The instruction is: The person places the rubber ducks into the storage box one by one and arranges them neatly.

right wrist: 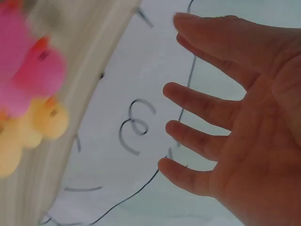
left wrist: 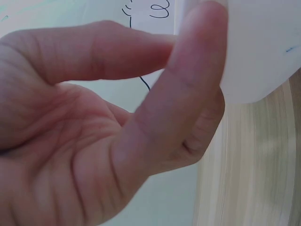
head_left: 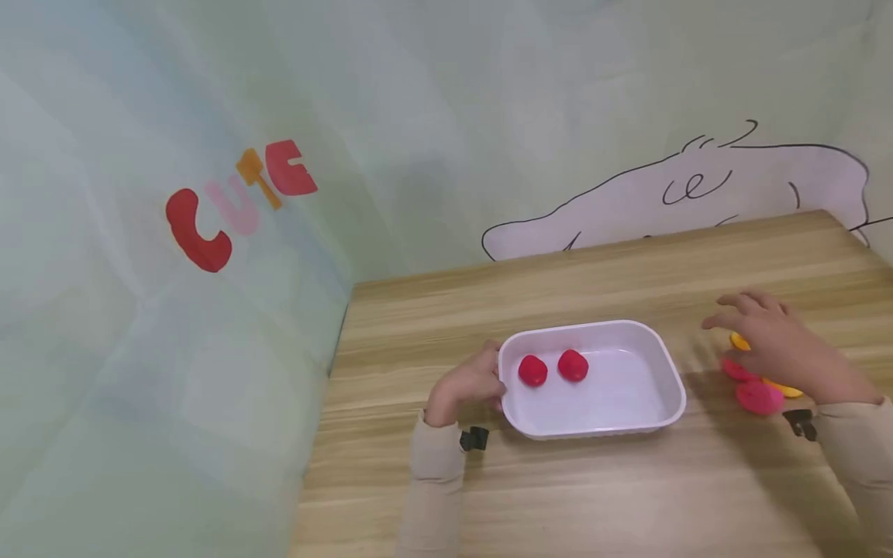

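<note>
Hands first: the left hand [head_left: 469, 380] pinches the wall of a white tray [head_left: 631, 391] at its nine o'clock end, thumb and fingers closed together on the plastic. At the tray's three o'clock side, well clear of its rim, the right hand [head_left: 784, 347] has its fingers spread wide apart and holds nothing; it hovers over a small cluster of duck-shaped toys. Pink ducks [head_left: 760, 397] and yellow ducks [head_left: 784, 389] lie close together there, partly covered by that hand, so I cannot tell how many. Orange beaks show in the right wrist view.

The tray sits upright on the wood-grain counter [head_left: 558, 504]. Inside it, toward nine to ten o'clock, two rounded red pieces [head_left: 573, 366] stand side by side with a narrow gap between them.

Beyond the counter hangs a pale cloth [head_left: 432, 116], with colourful letters [head_left: 202, 242] spelling CUTE at the tray's ten o'clock and a black-outlined drawing [head_left: 753, 182] toward one o'clock.
</note>
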Motion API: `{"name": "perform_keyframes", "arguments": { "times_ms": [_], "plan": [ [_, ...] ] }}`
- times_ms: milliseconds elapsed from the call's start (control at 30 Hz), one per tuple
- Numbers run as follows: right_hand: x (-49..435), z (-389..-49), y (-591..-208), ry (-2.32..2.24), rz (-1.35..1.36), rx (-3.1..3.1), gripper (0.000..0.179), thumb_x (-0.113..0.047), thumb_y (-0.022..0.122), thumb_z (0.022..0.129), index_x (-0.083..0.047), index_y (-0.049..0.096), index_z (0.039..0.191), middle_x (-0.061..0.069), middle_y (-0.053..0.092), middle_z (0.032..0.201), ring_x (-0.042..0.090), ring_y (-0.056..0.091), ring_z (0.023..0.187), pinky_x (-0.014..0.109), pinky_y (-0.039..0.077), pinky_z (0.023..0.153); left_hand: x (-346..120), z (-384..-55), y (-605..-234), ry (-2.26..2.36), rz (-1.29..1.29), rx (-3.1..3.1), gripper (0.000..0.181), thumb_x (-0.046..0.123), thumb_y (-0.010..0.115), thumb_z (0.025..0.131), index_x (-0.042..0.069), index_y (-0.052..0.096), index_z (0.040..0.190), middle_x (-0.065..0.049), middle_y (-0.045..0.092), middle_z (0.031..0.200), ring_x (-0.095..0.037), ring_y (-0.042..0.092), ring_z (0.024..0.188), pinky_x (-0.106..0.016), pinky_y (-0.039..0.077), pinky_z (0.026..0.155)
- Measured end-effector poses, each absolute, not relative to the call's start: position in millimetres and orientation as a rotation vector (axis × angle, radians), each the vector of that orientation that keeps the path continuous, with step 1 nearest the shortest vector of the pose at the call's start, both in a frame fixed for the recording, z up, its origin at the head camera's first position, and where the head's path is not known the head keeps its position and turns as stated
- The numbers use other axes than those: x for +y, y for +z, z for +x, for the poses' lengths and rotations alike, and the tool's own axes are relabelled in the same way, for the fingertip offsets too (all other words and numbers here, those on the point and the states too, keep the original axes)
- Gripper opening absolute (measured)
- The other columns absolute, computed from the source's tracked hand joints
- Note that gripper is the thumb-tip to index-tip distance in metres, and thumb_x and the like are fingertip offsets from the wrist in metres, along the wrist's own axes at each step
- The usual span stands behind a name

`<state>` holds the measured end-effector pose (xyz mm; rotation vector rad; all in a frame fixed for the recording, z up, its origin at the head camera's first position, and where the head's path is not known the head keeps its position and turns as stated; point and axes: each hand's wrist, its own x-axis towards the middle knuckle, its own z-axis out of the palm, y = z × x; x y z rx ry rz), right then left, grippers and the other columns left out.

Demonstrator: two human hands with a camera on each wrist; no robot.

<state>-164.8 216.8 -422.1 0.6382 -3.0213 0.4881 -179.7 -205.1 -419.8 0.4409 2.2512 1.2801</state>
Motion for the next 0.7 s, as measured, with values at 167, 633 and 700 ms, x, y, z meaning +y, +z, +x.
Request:
{"name": "perform_keyframes", "arguments": {
  "times_ms": [167,633,700],
  "plan": [
    [236,-166,-435,0.529,0.544,-3.131,0.037,-0.005,0.082,0.075,0.000,0.070,0.109,0.042,0.043,0.131,0.068,0.025,0.123,0.085,0.027,0.088,-210,-178,-416,1.262,0.418,2.278,0.063,-0.020,0.053,0.070,-0.016,0.039,0.132,-0.033,0.048,0.117,-0.021,0.058,0.059,-0.040,0.062,0.053],
    [250,-169,-457,0.483,0.428,-3.204,0.037,-0.004,0.085,0.071,0.002,0.073,0.106,0.041,0.043,0.130,0.066,0.023,0.123,0.085,0.024,0.089,-207,-180,-420,1.247,0.422,2.287,0.057,-0.015,0.051,0.076,-0.018,0.039,0.132,-0.034,0.047,0.124,-0.021,0.059,0.061,-0.033,0.061,0.051],
    [252,-168,-457,0.476,0.428,-3.200,0.036,-0.006,0.085,0.073,0.002,0.073,0.105,0.041,0.044,0.130,0.066,0.023,0.123,0.084,0.024,0.089,-205,-180,-420,1.245,0.425,2.285,0.058,-0.016,0.051,0.075,-0.018,0.039,0.131,-0.035,0.048,0.121,-0.020,0.059,0.059,-0.033,0.061,0.050]
  ]
}}
